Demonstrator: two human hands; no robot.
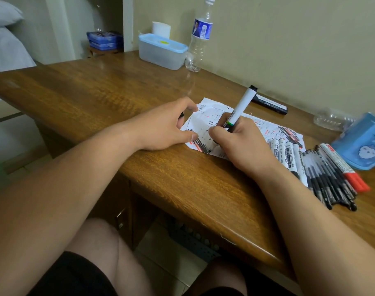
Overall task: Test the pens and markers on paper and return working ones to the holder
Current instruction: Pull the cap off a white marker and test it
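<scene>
My right hand [242, 142] grips a white whiteboard marker [243, 105] with its tip down on a scribbled sheet of paper [212, 116]. My left hand [167, 124] rests on the paper's left edge, fingers curled round a small black cap [181, 115]. Right of the paper lie several white whiteboard markers [286, 157], a bunch of black pens [329, 180] and red-capped markers [342, 165]. A blue pen holder [361, 144] lies on its side at the far right. One black marker [269, 104] lies by the wall.
A clear box with a blue lid [163, 51] and a water bottle [199, 37] stand at the back of the wooden desk [109, 97]. A crumpled clear plastic bottle [331, 119] lies near the holder. The desk's front edge runs diagonally below my hands.
</scene>
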